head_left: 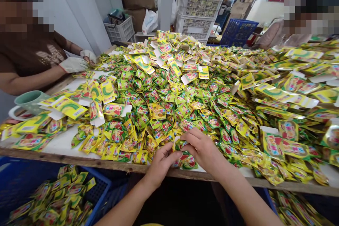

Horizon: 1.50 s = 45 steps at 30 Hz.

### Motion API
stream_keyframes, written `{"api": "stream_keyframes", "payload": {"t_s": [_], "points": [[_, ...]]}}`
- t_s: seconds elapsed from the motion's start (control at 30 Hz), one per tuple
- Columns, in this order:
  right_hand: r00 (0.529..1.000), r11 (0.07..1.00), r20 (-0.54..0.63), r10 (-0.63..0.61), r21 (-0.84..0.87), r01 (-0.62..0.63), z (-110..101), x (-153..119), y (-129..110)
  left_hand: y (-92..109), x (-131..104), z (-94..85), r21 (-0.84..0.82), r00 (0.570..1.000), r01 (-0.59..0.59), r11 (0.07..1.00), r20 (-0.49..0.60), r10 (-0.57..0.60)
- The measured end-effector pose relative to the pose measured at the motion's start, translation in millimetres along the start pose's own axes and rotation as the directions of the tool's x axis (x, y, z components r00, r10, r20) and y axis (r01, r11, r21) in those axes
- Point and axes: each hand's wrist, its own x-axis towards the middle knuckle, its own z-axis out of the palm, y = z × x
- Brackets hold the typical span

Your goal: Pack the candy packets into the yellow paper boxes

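At the near edge of the table, my left hand (162, 162) pinches a small yellow carton (175, 141) between thumb and fingers; much of it is hidden. My right hand (202, 150) curls over the same spot from the right, its fingers closed on a small green sachet (180, 144) at the carton's open end. Just below the fingers lie green sachets with a red watermelon print (188, 161). Around both hands spreads a heap of green and yellow sachets (159, 111).
Flattened yellow cartons (286, 95) pile up at the right, more at the left beside a green mug (30, 100). Below the table edge stands a blue crate (102, 183) with filled cartons. A co-worker's gloved hands (75, 64) work at the left; another person sits far right.
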Motion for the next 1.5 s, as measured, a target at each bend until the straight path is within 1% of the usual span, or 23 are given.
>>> {"api": "stream_keyframes", "payload": {"t_s": [0.07,0.13,0.23,0.33,0.4,0.5,0.57,0.67,0.73,0.8,0.87,0.93,0.97,1.03,1.1,1.2,1.3,1.33,1.37,1.43,1.47,1.5], "points": [[1.000,0.995,0.012,0.026,0.100,-0.027,-4,1,4,1,1,3.1,-0.043,0.999,0.007,0.999,-0.036,-0.009],[0.998,0.990,0.058,0.029,0.133,-0.037,-7,1,5,2,1,6.5,-0.048,0.999,0.016,0.999,-0.044,-0.018],[0.995,0.998,0.097,0.024,0.059,-0.029,-7,-1,0,6,2,10.3,-0.031,0.998,0.024,0.999,-0.062,-0.025],[0.997,0.998,0.079,-0.022,-0.062,0.027,0,-4,-5,9,2,10.8,-0.019,0.994,0.017,1.000,-0.106,-0.019],[0.997,0.993,0.052,-0.061,-0.098,0.066,4,-7,-5,10,3,9.6,-0.009,0.995,0.026,1.000,-0.098,-0.027],[0.997,0.994,0.033,-0.066,-0.083,0.068,2,-5,-1,11,4,7.5,-0.012,0.997,0.053,0.999,-0.059,-0.054],[0.995,0.995,0.070,-0.073,-0.069,0.078,-3,-1,1,11,5,6.9,-0.023,0.996,0.070,0.997,-0.054,-0.071],[0.983,0.989,0.136,-0.121,-0.065,0.130,-6,5,2,13,6,6.5,-0.052,0.996,0.076,0.996,-0.052,-0.079],[0.983,0.987,0.114,-0.142,-0.053,0.149,-2,4,3,14,6,5.8,-0.082,0.997,0.063,0.995,-0.036,-0.066],[0.993,0.993,0.013,-0.120,-0.004,0.120,4,-1,5,16,6,4.5,-0.096,0.998,0.056,0.994,-0.018,-0.058],[0.995,0.995,-0.082,-0.056,0.079,0.062,7,-7,7,17,7,2.7,-0.072,0.998,0.056,0.996,-0.009,-0.056],[0.993,0.991,-0.115,0.008,0.132,0.007,4,-12,7,16,6,0.5,-0.013,0.999,0.052,0.999,0.014,-0.052],[0.993,0.991,-0.115,0.029,0.132,-0.013,2,-13,6,15,6,-0.8,0.023,0.998,0.046,0.999,0.045,-0.047],[0.994,0.995,-0.104,0.043,0.099,-0.033,-2,-14,1,12,5,-3.4,0.088,0.992,0.021,0.996,0.122,-0.032],[0.996,0.997,-0.076,0.047,0.063,-0.042,-3,-13,-5,9,4,-5.8,0.129,0.987,-0.010,0.992,0.162,-0.012],[0.997,0.997,0.027,0.078,0.014,-0.078,4,-15,-12,7,3,-8.1,0.161,0.991,-0.022,0.987,0.133,0.000],[0.987,0.993,0.110,0.118,-0.021,-0.116,11,-18,-15,7,3,-9.1,0.185,0.992,-0.024,0.982,0.123,0.001],[0.987,0.992,0.100,0.123,-0.008,-0.123,13,-19,-16,7,3,-9.3,0.198,0.993,-0.031,0.980,0.114,0.008],[0.990,0.991,0.060,0.128,0.019,-0.129,14,-19,-16,6,2,-9.4,0.214,0.995,-0.037,0.976,0.102,0.015],[0.989,0.988,-0.065,0.135,0.081,-0.130,16,-18,-18,4,1,-9.3,0.246,0.996,-0.045,0.968,0.083,0.025],[0.986,0.987,-0.105,0.133,0.103,-0.122,17,-17,-19,3,0,-9.0,0.260,0.996,-0.051,0.964,0.085,0.030],[0.986,0.987,-0.114,0.125,0.113,-0.112,17,-15,-21,1,0,-8.5,0.271,0.995,-0.060,0.961,0.092,0.036]]}}
